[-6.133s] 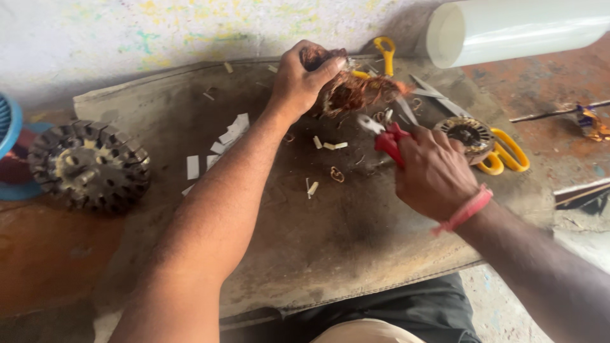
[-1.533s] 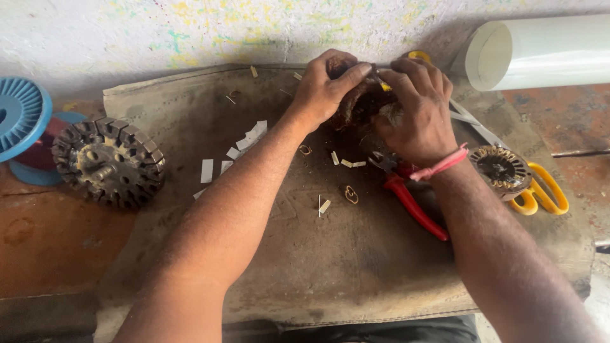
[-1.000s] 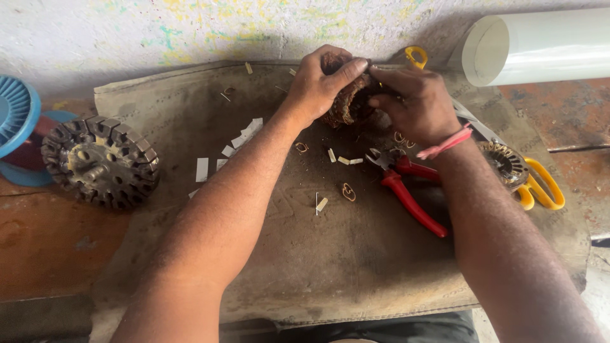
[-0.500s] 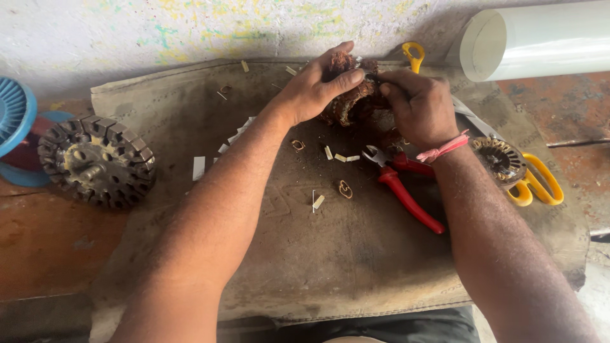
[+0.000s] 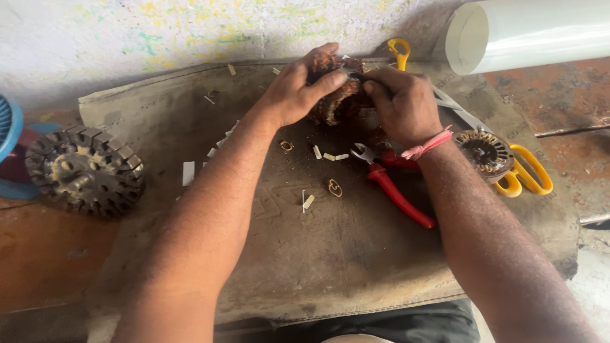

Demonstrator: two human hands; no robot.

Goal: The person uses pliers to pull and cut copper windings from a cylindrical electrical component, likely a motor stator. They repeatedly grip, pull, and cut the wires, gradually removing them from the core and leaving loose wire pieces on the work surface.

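**Two hands on a coil of copper wire**

From the head camera I look down at my two hands. My left hand point(image 5: 295, 92) is closed around a round motor part point(image 5: 337, 101) wrapped in brown copper wire. My right hand point(image 5: 403, 105) grips the same part from the other side, with the fingers curled tight. The part sits up near the far edge of a grey mat point(image 5: 330, 254) on the worktop, close to the wall.

Just below my right hand lie red pliers point(image 5: 397, 187) on the mat. Small white strips point(image 5: 188, 173) are scattered near my left arm. A round metal motor core point(image 5: 86, 171) sits to the left, off the mat. Yellow scissors point(image 5: 524, 174) lie to the right, beside a small round metal piece point(image 5: 486, 152). A white pipe point(image 5: 534, 32) lies at the top right.
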